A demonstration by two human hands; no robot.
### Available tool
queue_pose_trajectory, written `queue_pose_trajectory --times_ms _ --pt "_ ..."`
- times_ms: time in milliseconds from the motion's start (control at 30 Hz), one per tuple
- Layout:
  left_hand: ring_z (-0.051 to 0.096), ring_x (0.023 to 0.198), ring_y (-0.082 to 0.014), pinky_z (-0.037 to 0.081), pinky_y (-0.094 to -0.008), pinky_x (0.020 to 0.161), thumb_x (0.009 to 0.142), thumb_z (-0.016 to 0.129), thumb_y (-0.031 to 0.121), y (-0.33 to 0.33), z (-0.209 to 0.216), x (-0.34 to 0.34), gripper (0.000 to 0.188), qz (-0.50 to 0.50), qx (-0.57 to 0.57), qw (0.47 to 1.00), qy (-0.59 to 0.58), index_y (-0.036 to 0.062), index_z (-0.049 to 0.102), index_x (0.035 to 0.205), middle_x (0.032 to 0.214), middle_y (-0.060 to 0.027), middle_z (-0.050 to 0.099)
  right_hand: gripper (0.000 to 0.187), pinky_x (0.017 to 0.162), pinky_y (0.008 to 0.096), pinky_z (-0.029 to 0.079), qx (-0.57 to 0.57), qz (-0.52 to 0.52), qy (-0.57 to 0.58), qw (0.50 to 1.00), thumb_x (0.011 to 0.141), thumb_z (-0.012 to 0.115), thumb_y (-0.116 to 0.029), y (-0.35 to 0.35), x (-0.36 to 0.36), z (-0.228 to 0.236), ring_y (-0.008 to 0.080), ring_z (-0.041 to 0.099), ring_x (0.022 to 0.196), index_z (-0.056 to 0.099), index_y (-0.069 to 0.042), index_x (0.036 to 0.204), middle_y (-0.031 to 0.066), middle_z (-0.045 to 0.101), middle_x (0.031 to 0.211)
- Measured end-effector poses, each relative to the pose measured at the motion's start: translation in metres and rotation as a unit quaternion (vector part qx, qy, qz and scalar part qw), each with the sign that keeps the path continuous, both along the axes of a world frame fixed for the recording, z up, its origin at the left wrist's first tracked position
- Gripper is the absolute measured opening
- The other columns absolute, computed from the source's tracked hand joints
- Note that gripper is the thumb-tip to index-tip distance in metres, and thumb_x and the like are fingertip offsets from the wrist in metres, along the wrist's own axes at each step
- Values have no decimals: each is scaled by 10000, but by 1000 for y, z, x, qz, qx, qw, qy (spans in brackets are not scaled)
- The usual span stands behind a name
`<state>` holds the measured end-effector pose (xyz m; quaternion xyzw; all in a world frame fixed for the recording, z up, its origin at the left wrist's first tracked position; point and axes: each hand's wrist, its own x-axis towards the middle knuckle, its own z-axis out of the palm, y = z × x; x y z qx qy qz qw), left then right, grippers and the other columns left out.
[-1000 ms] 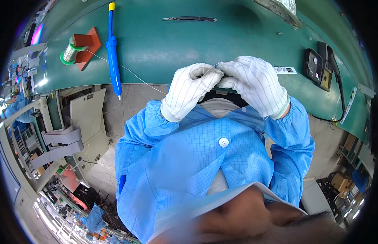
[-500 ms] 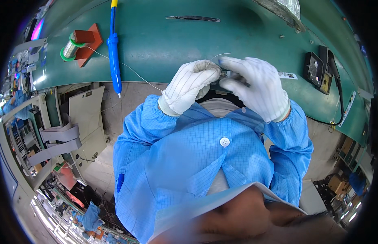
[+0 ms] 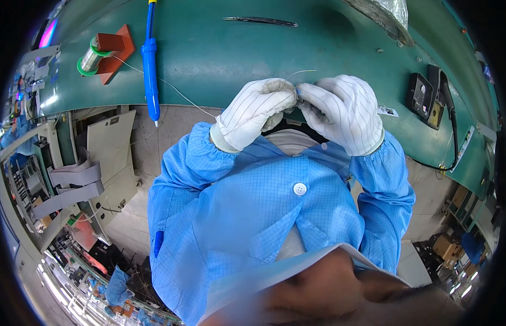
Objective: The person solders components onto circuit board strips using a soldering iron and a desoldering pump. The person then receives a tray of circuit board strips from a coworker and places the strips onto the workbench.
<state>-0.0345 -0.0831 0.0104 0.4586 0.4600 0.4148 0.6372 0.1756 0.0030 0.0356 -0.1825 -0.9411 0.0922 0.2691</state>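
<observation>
A blue coat [image 3: 264, 217] with one white button fills the near view, its sleeves rising to a green bench [image 3: 220, 60]. Left of the coat, below the bench edge, stand grey metal racks [image 3: 62, 168] and floor clutter.

Both hands wear white striped gloves and meet at the bench's near edge, fingertips together. The left hand [image 3: 253, 111] curls in from the left, the right hand [image 3: 345, 111] from the right. Between them they pinch a small dark part [image 3: 303, 100], mostly hidden; a thin wire [image 3: 299, 72] arcs up from it over the bench.

Farther along the bench, left of the hands, a blue soldering iron [image 3: 150, 65] lies tip toward the person. Beyond it sits a solder spool [image 3: 89, 57] on a red stand. Right of the hands rests a black device [image 3: 427, 98] with a cable. At the far edge lie tweezers [image 3: 261, 21].
</observation>
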Motion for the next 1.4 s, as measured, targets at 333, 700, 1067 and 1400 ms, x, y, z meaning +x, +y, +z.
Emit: queue_pose_trajectory --times_ms 333,700,1067,1400 --pt "382 560 -58 297 -242 512 1015 554 245 0 10 8 304 27 19 999 21 -38 655 1065 651 8 470 208 626 359 530 -49 -29 51 997 747 785 -116 11 2 -3 250 658 687 687 -123 930 49 669 771" --pt "409 588 -62 312 -242 521 1020 582 284 4 14 15 322 39 -19 997 57 -20 670 1080 713 3 510 225 662 366 540 -214 12 66 974 826 771 -130 15 7 -9 280 669 724 708 -87 1038 91 699 833" --pt "408 595 -55 319 -232 531 1029 576 280 3 11 13 319 40 -18 998 40 -19 669 1087 709 14 506 220 720 384 541 -144 25 38 989 850 733 -109 13 4 -14 291 671 804 696 -90 1066 86 698 892" --pt "538 705 -82 444 -234 620 893 701 124 -9 14 19 345 88 37 991 97 -16 594 1190 992 -77 638 210 755 391 527 -99 -57 35 993 828 736 -77 -10 19 2 271 663 870 655 -101 1020 64 687 984"
